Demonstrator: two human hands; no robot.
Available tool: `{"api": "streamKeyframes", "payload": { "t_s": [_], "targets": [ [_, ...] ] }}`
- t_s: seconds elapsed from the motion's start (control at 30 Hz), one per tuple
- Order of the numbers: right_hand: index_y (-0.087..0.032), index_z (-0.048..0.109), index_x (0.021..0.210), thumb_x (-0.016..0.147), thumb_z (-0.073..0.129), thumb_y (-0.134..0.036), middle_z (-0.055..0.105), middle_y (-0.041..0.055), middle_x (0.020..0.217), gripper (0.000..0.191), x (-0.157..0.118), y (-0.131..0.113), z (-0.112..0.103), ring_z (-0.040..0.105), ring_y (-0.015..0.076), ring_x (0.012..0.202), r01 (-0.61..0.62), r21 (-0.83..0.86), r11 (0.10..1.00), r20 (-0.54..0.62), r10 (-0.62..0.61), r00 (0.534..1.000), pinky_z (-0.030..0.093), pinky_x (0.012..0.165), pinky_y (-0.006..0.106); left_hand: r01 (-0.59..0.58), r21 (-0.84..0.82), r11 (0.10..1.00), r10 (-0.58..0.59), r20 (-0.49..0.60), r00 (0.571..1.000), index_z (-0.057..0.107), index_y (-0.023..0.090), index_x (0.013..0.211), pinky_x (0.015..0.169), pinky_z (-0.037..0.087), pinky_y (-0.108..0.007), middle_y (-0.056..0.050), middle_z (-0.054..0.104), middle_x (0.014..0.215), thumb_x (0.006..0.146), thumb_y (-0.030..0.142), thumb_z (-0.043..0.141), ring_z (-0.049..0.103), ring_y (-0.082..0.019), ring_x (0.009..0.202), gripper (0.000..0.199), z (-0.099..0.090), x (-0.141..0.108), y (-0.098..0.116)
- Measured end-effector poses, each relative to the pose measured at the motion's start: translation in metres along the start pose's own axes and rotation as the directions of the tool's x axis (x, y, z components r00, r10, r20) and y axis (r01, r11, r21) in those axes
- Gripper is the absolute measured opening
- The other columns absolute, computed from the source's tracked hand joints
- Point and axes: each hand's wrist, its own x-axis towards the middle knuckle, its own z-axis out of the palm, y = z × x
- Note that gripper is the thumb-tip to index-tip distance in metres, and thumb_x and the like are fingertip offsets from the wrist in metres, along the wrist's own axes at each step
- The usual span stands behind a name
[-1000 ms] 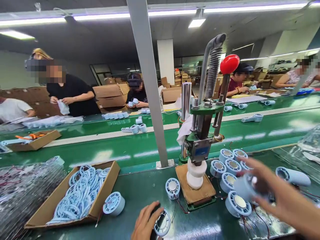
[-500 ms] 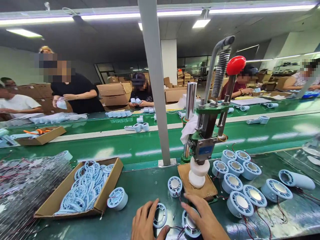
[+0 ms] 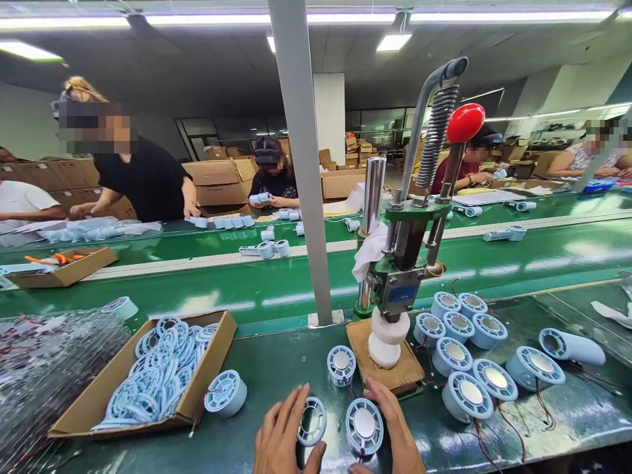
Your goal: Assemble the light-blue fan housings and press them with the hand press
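Observation:
My left hand (image 3: 284,431) curves round the left side of a light-blue ring (image 3: 322,421), index finger near its top and thumb at its lower edge. My right hand (image 3: 399,428) wraps the right side of a round light-blue housing (image 3: 364,424) with a silver disc and dark leads, its thumb low at the frame's bottom. Both parts are low over the green table. Just beyond them stands another disc-fitted housing (image 3: 341,364). A hand press (image 3: 402,263) with a red knob rises behind, its white block (image 3: 386,342) over a brown board (image 3: 358,336).
A cardboard tray (image 3: 217,355) of light-blue rings sits left, with a housing (image 3: 227,394) beside it. Several disc-fitted housings (image 3: 467,395) with trailing wires stand right. A grey post (image 3: 306,197) and green conveyor (image 3: 237,286) lie beyond. Co-workers sit or stand across it.
My right hand and the housing have shifted slightly left, and the housing's face now shows fully. My left hand and ring stay nearly in place. The view has shifted a little.

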Motion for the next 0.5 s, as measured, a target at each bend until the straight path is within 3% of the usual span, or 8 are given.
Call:
{"api": "streamKeyframes", "payload": {
  "t_s": [0.1,0.17,0.23,0.33,0.4,0.5],
  "targets": [
    [-0.025,0.019,0.152,0.082,0.058,-0.023,0.036,0.0114,0.146,0.08,-0.002,-0.004,0.012,0.053,0.0274,0.127,-0.008,0.053,0.999,-0.034,0.009,0.999,0.047,0.105,0.034,0.0,-0.027,1.0,0.001,0.055,0.998,0.053,0.031,0.136,0.094,0.052,-0.048,-0.005,0.061,0.136,0.08,0.039,0.064,0.056,-0.032,0.121,0.057,-0.006,0.002,-0.005],
    [-0.025,0.016,0.152,0.083,0.054,-0.021,0.034,0.0122,0.147,0.078,0.0,-0.009,0.016,0.055,0.026,0.125,0.022,0.125,0.992,-0.024,-0.019,1.0,0.048,0.104,0.033,0.07,-0.107,0.992,-0.065,0.057,0.996,0.057,0.028,0.132,0.094,0.053,-0.046,-0.006,0.066,0.128,0.082,0.044,0.063,0.06,-0.031,0.117,0.053,-0.011,0.003,-0.004],
    [-0.024,0.014,0.152,0.085,0.052,-0.023,0.034,0.0138,0.147,0.077,0.003,-0.014,0.018,0.056,0.0261,0.123,0.051,0.164,0.985,-0.007,-0.05,0.999,0.048,0.104,0.034,0.118,-0.245,0.962,-0.106,0.063,0.992,0.048,0.027,0.14,0.093,0.055,-0.038,-0.006,0.066,0.128,0.086,0.046,0.059,0.064,-0.026,0.113,0.058,-0.018,0.003,0.003],
    [-0.023,0.015,0.152,0.086,0.051,-0.027,0.037,0.0148,0.146,0.075,0.007,-0.02,0.017,0.056,0.027,0.123,0.09,0.174,0.981,-0.001,-0.091,0.996,0.05,0.101,0.035,-0.034,-0.417,0.908,0.058,0.045,0.997,0.026,0.034,0.15,0.096,0.052,-0.031,-0.002,0.063,0.132,0.087,0.041,0.059,0.063,-0.021,0.115,0.072,-0.026,0.002,0.025],
    [-0.023,0.018,0.152,0.086,0.048,-0.025,0.038,0.0144,0.146,0.072,0.008,-0.021,0.016,0.052,0.0278,0.128,0.097,0.166,0.981,-0.009,-0.097,0.995,0.048,0.103,0.037,-0.178,-0.443,0.879,0.213,0.029,0.977,0.025,0.037,0.151,0.099,0.049,-0.031,0.0,0.063,0.133,0.083,0.031,0.062,0.061,-0.022,0.117,0.078,-0.028,0.003,0.042],
    [-0.023,0.017,0.153,0.085,0.045,-0.019,0.035,0.0134,0.148,0.074,0.008,-0.021,0.012,0.043,0.0274,0.136,0.106,0.158,0.982,0.001,-0.108,0.994,0.044,0.107,0.038,-0.224,-0.451,0.864,0.286,0.073,0.955,0.024,0.039,0.151,0.099,0.048,-0.032,0.0,0.061,0.135,0.077,0.016,0.06,0.059,-0.022,0.116,0.085,-0.029,0.007,0.06]
  ]
}}
